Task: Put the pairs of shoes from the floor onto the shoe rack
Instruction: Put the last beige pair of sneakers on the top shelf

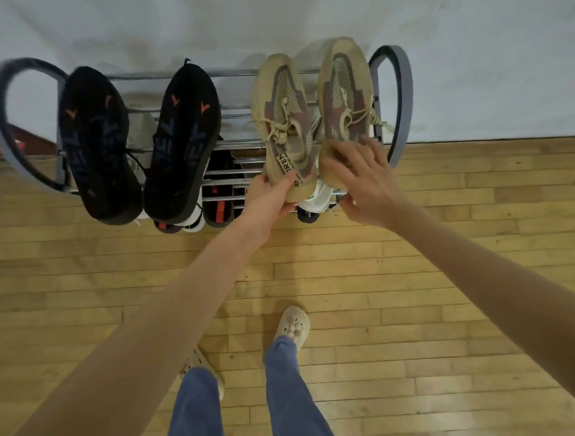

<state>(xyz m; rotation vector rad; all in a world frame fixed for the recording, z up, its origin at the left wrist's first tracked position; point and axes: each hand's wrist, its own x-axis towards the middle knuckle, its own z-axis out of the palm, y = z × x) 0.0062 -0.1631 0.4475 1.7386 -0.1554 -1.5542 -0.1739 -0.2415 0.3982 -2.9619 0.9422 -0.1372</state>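
Observation:
A metal shoe rack [239, 73] with grey looped ends stands against the white wall. On its top tier, at the left, lies a pair of black sneakers [181, 142] with orange marks. At the right of that tier lie two tan sneakers with laces. My left hand [270, 197] grips the heel of the left tan sneaker [283, 119]. My right hand [359, 184] holds the heel of the right tan sneaker [344, 89], fingers spread over it. Lower tiers hold black-and-red [220, 189] and white shoes [316, 199], partly hidden.
The wooden floor [407, 287] stretches in front of the rack. My own feet in white clogs [292, 325] and blue trousers stand about a step back from the rack. The wall closes off the space right behind it.

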